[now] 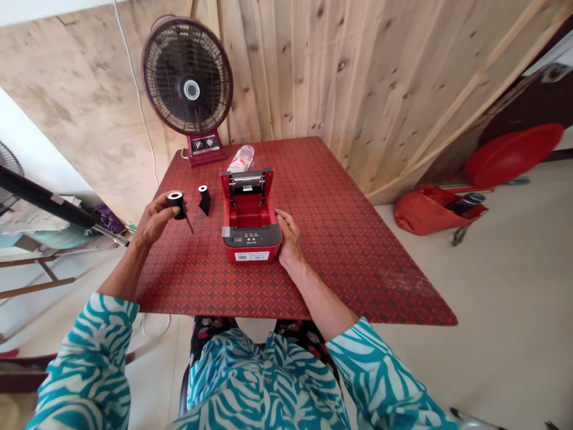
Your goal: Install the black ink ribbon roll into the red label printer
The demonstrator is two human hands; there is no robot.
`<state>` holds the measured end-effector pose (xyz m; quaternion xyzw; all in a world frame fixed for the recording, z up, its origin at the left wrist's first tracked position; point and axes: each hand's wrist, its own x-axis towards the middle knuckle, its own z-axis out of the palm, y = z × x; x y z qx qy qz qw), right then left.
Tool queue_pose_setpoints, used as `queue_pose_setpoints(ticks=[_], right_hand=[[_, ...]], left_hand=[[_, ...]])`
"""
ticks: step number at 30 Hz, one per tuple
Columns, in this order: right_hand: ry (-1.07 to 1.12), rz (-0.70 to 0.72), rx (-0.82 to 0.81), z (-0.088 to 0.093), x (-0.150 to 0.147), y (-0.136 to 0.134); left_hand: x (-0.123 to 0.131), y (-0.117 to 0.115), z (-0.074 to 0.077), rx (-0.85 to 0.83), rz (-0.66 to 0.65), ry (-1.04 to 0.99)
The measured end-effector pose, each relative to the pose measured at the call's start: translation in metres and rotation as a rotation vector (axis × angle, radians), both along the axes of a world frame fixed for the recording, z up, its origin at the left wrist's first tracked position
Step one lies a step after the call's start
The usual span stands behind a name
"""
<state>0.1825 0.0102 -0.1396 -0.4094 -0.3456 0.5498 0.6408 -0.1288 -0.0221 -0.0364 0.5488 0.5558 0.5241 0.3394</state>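
My left hand (154,216) pinches a small black roll of paper (178,208) with a white core, held above the table's left side. A loose strip hangs from that roll. My right hand (290,237) is closed against the right side of a red and dark grey label printer (251,239); its fingertips are partly hidden there. The printer's lid (248,182) stands raised at the back, and its red inner bay shows no roll. Between my left hand and the printer, a second black roll (203,194) stands on the table with its end unwound.
The red patterned table (349,239) bears a clear plastic bottle (242,158) lying behind the printer. A dark red fan (191,89) stands at the back left, near a wooden wall (304,71). An orange-red bag (430,210) sits on the floor at right.
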Motion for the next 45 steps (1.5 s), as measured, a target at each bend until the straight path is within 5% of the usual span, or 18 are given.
queue_pose_setpoints(ticks=[5,12,21,28,32,35,41,45], right_hand=[[-0.037,-0.006,0.045,-0.002,0.0,0.001],[-0.015,-0.007,0.021,0.005,-0.002,-0.003],[0.001,-0.02,0.048,0.011,-0.002,-0.003],[-0.021,-0.013,0.053,0.012,0.0,-0.004],[-0.033,-0.006,0.075,0.018,0.002,-0.008],[-0.067,-0.019,0.127,0.026,0.008,-0.013],[-0.522,0.113,0.463,0.061,0.035,-0.021],[-1.011,0.338,0.538,0.095,0.045,-0.018]], left_hand=[[0.058,-0.012,0.034,0.004,-0.234,0.058],[0.126,0.01,0.042,0.007,-0.441,0.614],[0.141,0.047,0.035,-0.097,-0.432,1.03],[0.155,0.067,0.027,-0.196,-0.55,1.204],[0.143,0.057,0.032,-0.152,-0.563,1.024],[0.124,0.034,0.029,-0.034,-0.386,0.685],[0.101,0.002,-0.017,0.134,0.068,0.07],[0.104,0.002,-0.045,0.166,0.138,-0.079]])
